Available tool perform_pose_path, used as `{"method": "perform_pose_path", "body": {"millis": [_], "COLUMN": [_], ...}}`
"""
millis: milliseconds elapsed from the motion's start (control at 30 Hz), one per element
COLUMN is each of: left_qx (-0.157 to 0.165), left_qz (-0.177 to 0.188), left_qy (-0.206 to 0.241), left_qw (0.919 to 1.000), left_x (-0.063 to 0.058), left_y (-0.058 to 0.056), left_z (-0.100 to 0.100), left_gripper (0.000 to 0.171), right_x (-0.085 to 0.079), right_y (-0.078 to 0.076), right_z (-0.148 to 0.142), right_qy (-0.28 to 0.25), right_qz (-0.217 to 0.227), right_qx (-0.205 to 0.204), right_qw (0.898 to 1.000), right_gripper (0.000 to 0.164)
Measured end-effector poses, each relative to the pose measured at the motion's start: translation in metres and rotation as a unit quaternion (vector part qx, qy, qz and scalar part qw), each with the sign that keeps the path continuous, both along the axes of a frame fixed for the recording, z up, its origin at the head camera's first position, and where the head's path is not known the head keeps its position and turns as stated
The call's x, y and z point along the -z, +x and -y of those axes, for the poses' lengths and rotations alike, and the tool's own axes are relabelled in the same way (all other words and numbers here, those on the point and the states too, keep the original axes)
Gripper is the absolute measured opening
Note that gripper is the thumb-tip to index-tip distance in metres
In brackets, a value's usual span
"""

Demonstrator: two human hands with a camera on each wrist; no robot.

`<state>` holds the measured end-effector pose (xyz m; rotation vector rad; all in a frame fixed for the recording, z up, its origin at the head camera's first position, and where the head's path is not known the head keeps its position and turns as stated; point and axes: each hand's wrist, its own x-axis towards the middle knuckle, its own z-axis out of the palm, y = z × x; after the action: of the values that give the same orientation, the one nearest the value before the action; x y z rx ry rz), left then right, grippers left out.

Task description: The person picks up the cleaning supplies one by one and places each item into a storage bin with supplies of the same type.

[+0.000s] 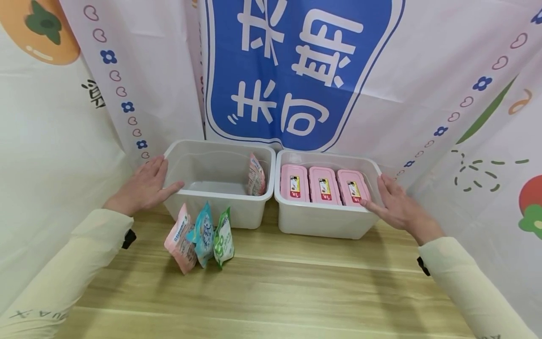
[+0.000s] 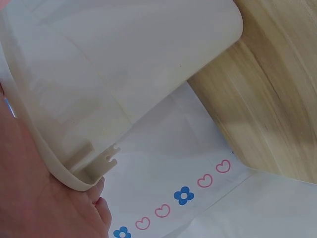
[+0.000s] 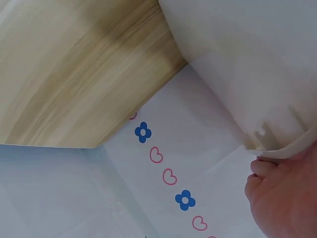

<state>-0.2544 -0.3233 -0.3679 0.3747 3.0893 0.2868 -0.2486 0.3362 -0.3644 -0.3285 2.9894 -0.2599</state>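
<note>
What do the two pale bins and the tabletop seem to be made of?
Left bin and right bin: likely moulded plastic, smooth satin finish; rounded corners, ribs under rims. Tabletop: wood or laminate, low sheen; streaked grain shows, possibly printed.

Two bins [image 1: 322, 222], three pink boxes [image 1: 325, 184], four visible pouches [image 1: 205, 236]

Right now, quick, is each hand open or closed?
Left hand: open, resting on the left bin.
Right hand: open, resting on the right bin.
</note>
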Motion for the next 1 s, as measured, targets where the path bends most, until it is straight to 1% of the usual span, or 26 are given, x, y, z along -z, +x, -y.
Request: {"method": "perform_pose_path", "body": {"millis": [200, 333, 433, 500, 567, 700, 800, 900, 1000], "left_qx": [0.0, -0.003, -0.002, 0.001, 0.004, 0.007, 0.008, 0.012, 0.019], "left_qz": [-0.006, 0.004, 0.004, -0.002, -0.015, -0.031, -0.037, -0.047, -0.061], "left_qy": [0.006, 0.021, 0.028, 0.027, 0.029, 0.036, 0.049, 0.063, 0.066], "left_qw": [1.0, 0.9998, 0.9996, 0.9996, 0.9994, 0.9988, 0.9981, 0.9968, 0.9957], "left_x": [0.0, -0.001, -0.003, -0.006, -0.009, -0.019, -0.03, -0.042, -0.053], "left_y": [0.002, 0.004, 0.004, 0.005, 0.007, 0.013, 0.02, 0.026, 0.033], "left_z": [0.001, 0.0, -0.002, -0.003, -0.004, -0.006, -0.008, -0.011, -0.014], "left_gripper": [0.1, 0.101, 0.102, 0.102, 0.101, 0.099, 0.095, 0.085, 0.073], "right_x": [0.004, 0.006, 0.008, 0.008, 0.009, 0.009, 0.009, 0.009, 0.009], "right_y": [-0.001, 0.001, 0.003, 0.003, 0.003, 0.003, 0.002, 0.0, 0.0], "right_z": [0.0, -0.002, -0.004, -0.005, -0.005, -0.004, -0.003, -0.002, 0.0], "right_qy": [0.002, -0.007, -0.003, 0.001, 0.002, -0.003, -0.004, -0.002, 0.0], "right_qz": [-0.012, -0.012, -0.015, -0.017, -0.019, -0.018, -0.016, -0.016, -0.015], "right_qx": [-0.005, 0.0, 0.001, 0.001, -0.001, -0.004, -0.007, -0.01, -0.011], "right_qw": [1.0, 1.0, 1.0, 1.0, 1.0, 1.0, 1.0, 1.0, 1.0], "right_gripper": [0.104, 0.105, 0.106, 0.105, 0.105, 0.105, 0.106, 0.106, 0.106]}}
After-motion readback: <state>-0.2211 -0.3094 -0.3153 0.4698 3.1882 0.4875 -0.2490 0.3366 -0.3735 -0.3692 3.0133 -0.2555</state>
